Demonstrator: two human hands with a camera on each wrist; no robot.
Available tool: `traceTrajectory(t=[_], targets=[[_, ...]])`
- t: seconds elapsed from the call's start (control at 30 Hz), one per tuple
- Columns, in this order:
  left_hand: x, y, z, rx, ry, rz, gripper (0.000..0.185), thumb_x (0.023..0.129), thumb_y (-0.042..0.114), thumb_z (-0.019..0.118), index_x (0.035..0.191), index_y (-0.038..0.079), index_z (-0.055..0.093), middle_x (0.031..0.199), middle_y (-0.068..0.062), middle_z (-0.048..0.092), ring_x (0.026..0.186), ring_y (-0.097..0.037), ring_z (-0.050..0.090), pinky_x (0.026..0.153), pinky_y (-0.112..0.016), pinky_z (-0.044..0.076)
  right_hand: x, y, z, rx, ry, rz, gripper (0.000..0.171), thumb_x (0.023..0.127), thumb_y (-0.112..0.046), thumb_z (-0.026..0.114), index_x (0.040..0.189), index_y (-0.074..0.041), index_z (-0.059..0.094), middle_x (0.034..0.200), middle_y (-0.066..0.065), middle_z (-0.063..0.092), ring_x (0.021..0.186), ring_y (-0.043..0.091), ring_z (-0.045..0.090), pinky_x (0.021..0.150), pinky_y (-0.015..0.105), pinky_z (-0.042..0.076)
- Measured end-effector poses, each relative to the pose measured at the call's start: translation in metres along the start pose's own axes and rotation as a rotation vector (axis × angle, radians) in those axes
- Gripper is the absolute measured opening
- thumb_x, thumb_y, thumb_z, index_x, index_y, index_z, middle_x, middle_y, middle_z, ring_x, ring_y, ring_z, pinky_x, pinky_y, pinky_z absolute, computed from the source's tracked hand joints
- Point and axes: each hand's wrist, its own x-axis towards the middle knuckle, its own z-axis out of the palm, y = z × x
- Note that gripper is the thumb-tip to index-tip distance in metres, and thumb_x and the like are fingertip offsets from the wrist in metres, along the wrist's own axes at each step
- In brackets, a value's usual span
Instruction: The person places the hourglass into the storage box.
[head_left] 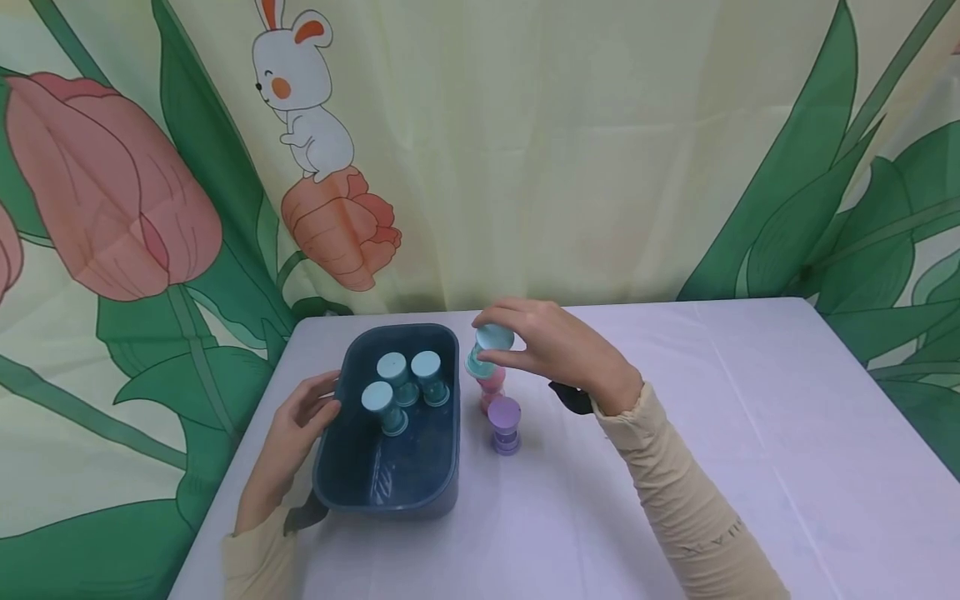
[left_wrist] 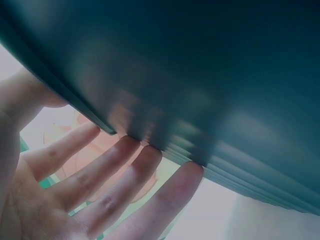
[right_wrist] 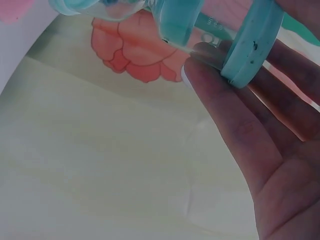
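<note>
A small teal bottle (head_left: 487, 348) with a pale blue cap is held tilted above the desk (head_left: 750, 433), near its far edge. The dark blue bin (head_left: 397, 492) sits by the desk's left edge, holding three matching bottles (head_left: 401, 385) upright.

Head camera looks forward and down over the table (head_left: 675, 467), the dark bin (head_left: 390, 475) at seven o'clock of centre. Left wrist camera sits tight under that bin's wall (left_wrist: 200, 75), facing up past fingers (left_wrist: 150, 165). Right wrist camera, equally close, tilts up at the teal bottle (right_wrist: 250, 45) seen from above too.
</note>
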Motion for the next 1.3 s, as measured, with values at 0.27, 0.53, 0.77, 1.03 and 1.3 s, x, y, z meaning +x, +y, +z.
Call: traceTrajectory(t=[0.27, 0.53, 0.77, 1.03, 1.3], targets=[[0.0, 0.0, 0.0, 0.0, 0.0, -0.006, 0.051, 0.102, 0.033, 0.056, 0.149, 0.017, 0.042, 0.148, -0.01, 0.048, 0.119, -0.004, 0.051, 0.089, -0.018, 0.046, 0.01, -0.005, 0.003, 0.006, 0.011, -0.034, 0.036, 0.082, -0.018, 0.083, 0.113, -0.005, 0.07, 0.106, 0.003, 0.069, 0.093, 0.013, 0.067, 0.083, 0.026, 0.055], [0.0, -0.001, 0.0, -0.003, 0.003, -0.003, 0.052, 0.102, 0.033, 0.057, 0.149, 0.018, 0.042, 0.146, -0.009, 0.05, 0.119, -0.004, 0.052, 0.089, -0.018, 0.046, 0.016, -0.01, 0.004, 0.01, 0.035, -0.065, 0.036, 0.081, -0.016, 0.083, 0.112, -0.005, 0.071, 0.105, 0.003, 0.069, 0.094, 0.012, 0.067, 0.083, 0.024, 0.055], [0.0, -0.002, 0.0, -0.017, 0.003, 0.011, 0.051, 0.102, 0.03, 0.057, 0.149, 0.018, 0.043, 0.145, -0.01, 0.05, 0.117, -0.001, 0.053, 0.089, -0.018, 0.047, 0.021, -0.012, 0.008, 0.007, 0.054, -0.09, 0.036, 0.081, -0.017, 0.084, 0.113, -0.005, 0.071, 0.105, 0.003, 0.069, 0.095, 0.013, 0.067, 0.083, 0.024, 0.055], [0.0, -0.001, 0.0, -0.007, 0.001, 0.002, 0.05, 0.102, 0.031, 0.057, 0.149, 0.018, 0.043, 0.146, -0.009, 0.05, 0.118, -0.004, 0.052, 0.089, -0.019, 0.046, 0.027, -0.014, 0.013, 0.005, 0.07, -0.108, 0.036, 0.081, -0.018, 0.083, 0.113, -0.005, 0.071, 0.104, 0.003, 0.069, 0.095, 0.012, 0.067, 0.083, 0.023, 0.054], [0.0, -0.002, -0.001, 0.001, 0.002, 0.003, 0.05, 0.102, 0.03, 0.056, 0.149, 0.018, 0.043, 0.147, -0.01, 0.05, 0.12, -0.006, 0.052, 0.089, -0.019, 0.046, 0.033, -0.016, 0.016, 0.003, 0.054, -0.109, 0.038, 0.081, -0.019, 0.083, 0.114, -0.005, 0.071, 0.107, 0.004, 0.07, 0.099, 0.014, 0.067, 0.087, 0.025, 0.054]])
